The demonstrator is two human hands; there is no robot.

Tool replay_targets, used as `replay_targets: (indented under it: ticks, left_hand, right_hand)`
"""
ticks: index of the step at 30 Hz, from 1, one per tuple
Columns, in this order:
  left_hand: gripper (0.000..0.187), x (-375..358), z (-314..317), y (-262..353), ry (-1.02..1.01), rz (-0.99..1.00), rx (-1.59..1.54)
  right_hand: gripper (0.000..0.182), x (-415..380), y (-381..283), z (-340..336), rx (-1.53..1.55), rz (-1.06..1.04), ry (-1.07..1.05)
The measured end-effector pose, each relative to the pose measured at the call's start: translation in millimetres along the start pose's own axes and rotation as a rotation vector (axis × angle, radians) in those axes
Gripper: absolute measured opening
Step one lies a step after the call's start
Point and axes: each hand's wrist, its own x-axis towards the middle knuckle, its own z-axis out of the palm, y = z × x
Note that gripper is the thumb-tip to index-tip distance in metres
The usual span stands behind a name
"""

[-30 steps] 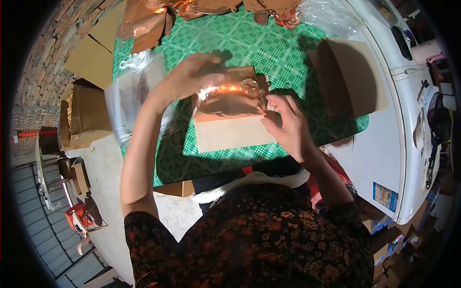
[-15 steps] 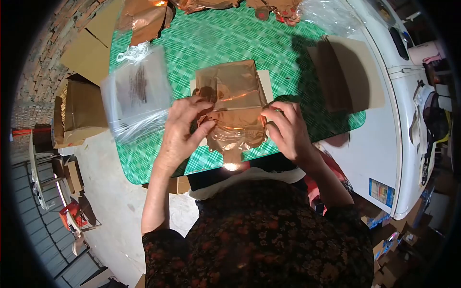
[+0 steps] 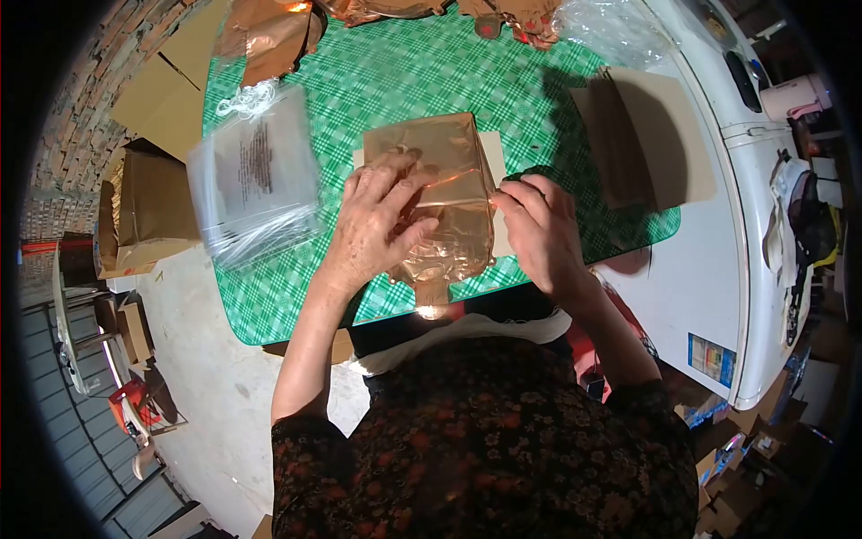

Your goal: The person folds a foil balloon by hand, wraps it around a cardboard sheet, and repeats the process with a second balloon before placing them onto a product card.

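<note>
The copper foil sheet (image 3: pixel 440 193) is pressed flat under the spread left hand (image 3: pixel 377 225) and pinched at its edge by the right hand (image 3: pixel 539 229), apparently for smoothing over the card (image 3: pixel 494 153). Left of the foil, clear bags (image 3: pixel 256 175) are stacked on the green checked table (image 3: pixel 395 81).

Two hands work at one copper foil balloon (image 3: pixel 440 193) on the green-checked surface (image 3: pixel 404 81). Left of the balloon lies one stack of clear bags (image 3: pixel 256 175); right of it, one cardboard sheet (image 3: pixel 664 135). Beyond it, several more copper foils (image 3: pixel 269 36).
</note>
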Motion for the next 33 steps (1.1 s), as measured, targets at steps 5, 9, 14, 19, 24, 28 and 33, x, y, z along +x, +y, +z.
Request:
replay_targets:
  ticks: [5, 9, 14, 19, 24, 28, 33]
  left_hand:
    - [0.067, -1, 5, -5, -0.039, 0.016, 0.023]
    - [0.072, 0, 5, -8, -0.032, 0.016, 0.006]
    - [0.076, 4, -1, -9, -0.071, -0.008, -0.016]
    - [0.076, 6, -8, -7, -0.111, -0.035, -0.036]
    - [0.072, 5, -7, -7, -0.096, -0.008, -0.015]
    - [0.066, 5, -5, -8, -0.090, -0.017, -0.016]
    - [0.056, 10, -8, -10, -0.075, -0.063, -0.072]
  right_hand:
    - [0.043, 5, -3, -1, -0.017, -0.005, -0.036]
    - [0.043, 8, -2, 1, -0.019, -0.014, -0.012]
    - [0.039, 17, 0, -2, 0.052, -0.019, -0.025]
    - [0.038, 22, 12, 7, 0.186, -0.011, -0.019]
    - [0.037, 27, 8, 10, 0.279, 0.064, -0.007]
    - [0.037, 31, 15, 16, 0.391, 0.144, -0.019]
    - [0.041, 40, 30, 18, 0.426, 0.125, -0.085]
